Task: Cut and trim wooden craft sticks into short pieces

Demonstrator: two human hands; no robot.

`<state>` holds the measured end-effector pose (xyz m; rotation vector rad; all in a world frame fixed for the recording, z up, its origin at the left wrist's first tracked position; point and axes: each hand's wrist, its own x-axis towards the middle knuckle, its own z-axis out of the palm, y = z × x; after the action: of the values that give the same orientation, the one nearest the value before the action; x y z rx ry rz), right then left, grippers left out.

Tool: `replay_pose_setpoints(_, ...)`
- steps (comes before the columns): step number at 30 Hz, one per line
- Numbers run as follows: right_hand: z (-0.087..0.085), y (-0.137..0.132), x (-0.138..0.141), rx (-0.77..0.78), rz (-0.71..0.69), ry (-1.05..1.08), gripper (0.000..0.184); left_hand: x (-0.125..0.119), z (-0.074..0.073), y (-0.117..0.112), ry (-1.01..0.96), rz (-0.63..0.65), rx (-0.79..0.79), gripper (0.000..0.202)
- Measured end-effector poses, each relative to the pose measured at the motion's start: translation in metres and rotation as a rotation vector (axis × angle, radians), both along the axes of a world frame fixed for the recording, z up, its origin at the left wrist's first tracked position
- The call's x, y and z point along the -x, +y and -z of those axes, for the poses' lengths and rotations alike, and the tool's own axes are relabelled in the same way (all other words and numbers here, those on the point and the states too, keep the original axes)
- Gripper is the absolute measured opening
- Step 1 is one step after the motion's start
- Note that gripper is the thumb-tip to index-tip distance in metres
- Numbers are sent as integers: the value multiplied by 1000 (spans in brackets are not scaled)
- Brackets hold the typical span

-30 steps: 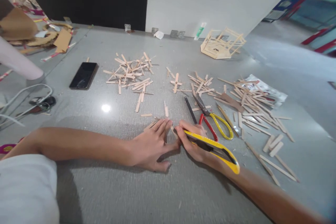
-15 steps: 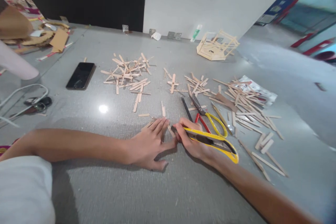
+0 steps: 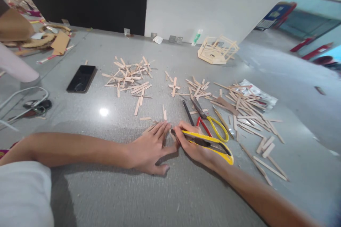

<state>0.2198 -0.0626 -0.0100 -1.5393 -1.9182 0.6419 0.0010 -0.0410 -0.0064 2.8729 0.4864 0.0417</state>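
My right hand (image 3: 190,143) is wrapped around a yellow-and-black utility knife (image 3: 213,142), its front end pointing left to where my left fingers are. My left hand (image 3: 153,147) lies flat, palm down, fingers stretched out, on the grey tabletop. A small wooden stick at its fingertips is mostly hidden between the two hands. Part of another wooden stick (image 3: 148,129) shows beside the left fingers. Just beyond them lie a narrow stick piece (image 3: 164,112) and a short cut piece (image 3: 145,118).
Right of centre lie yellow-handled scissors (image 3: 218,127), a red-handled tool (image 3: 204,126), a black pen (image 3: 187,111) and a pencil (image 3: 221,118). Wooden sticks (image 3: 249,108) are heaped at right, joined sticks (image 3: 130,74) at left. A stick frame (image 3: 217,51) and a phone (image 3: 81,78) stand farther out.
My right hand and the knife have shifted slightly left, closer to the left fingertips. The left hand stays nearly in place. The camera view has moved a little.
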Motion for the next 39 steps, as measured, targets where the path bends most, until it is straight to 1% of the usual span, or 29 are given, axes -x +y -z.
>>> replay_pose_setpoints(4,2,-1,7,-92,-34,-70,44,0,-6,0,18,1,14,74)
replay_pose_setpoints(6,2,-1,8,-101,-50,-75,44,-1,-9,0,44,-4,8,73)
replay_pose_setpoints(10,-2,0,7,-67,-80,-76,44,-1,-12,1,50,-6,-8,74)
replay_pose_setpoints(14,-6,2,4,-42,-93,-76,42,-1,-11,1,45,6,-19,75)
replay_pose_setpoints(18,-3,2,-1,-20,-95,-62,42,-1,-9,1,34,19,-31,79)
replay_pose_setpoints(21,0,2,-4,28,-79,3,41,-1,-8,1,37,14,-17,79)
replay_pose_setpoints(24,0,2,-5,67,-56,75,42,-1,-7,0,33,5,7,75)
replay_pose_setpoints(28,-1,3,-4,97,-70,120,45,-1,-6,0,21,2,18,75)
replay_pose_setpoints(39,-4,3,-2,95,-69,77,41,-1,-8,0,28,3,7,77)
